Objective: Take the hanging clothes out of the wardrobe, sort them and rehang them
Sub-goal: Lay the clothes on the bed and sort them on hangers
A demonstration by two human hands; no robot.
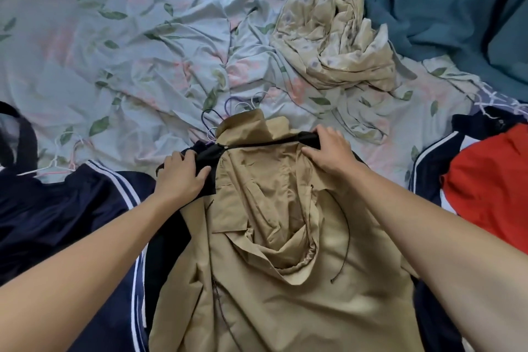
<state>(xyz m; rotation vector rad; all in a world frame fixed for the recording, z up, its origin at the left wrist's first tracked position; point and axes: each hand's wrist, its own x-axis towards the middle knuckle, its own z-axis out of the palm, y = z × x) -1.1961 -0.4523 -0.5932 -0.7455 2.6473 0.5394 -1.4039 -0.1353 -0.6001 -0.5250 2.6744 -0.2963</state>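
Observation:
A tan jacket point(274, 237) lies spread on the bed in front of me, collar away from me. A black hanger point(257, 144) runs through its shoulders. My left hand point(181, 177) grips the hanger's left end together with dark cloth. My right hand point(328, 151) holds the hanger's right end at the jacket's shoulder. Wire hanger hooks point(228, 114) poke out just beyond the collar.
Navy garments with white stripes point(85, 208) lie at the left, with white and pink hangers point(60, 163). A red and navy garment point(485, 180) lies at the right. A crumpled beige cloth point(331, 37) and teal fabric point(443, 8) sit farther back on the floral bedsheet point(114, 51).

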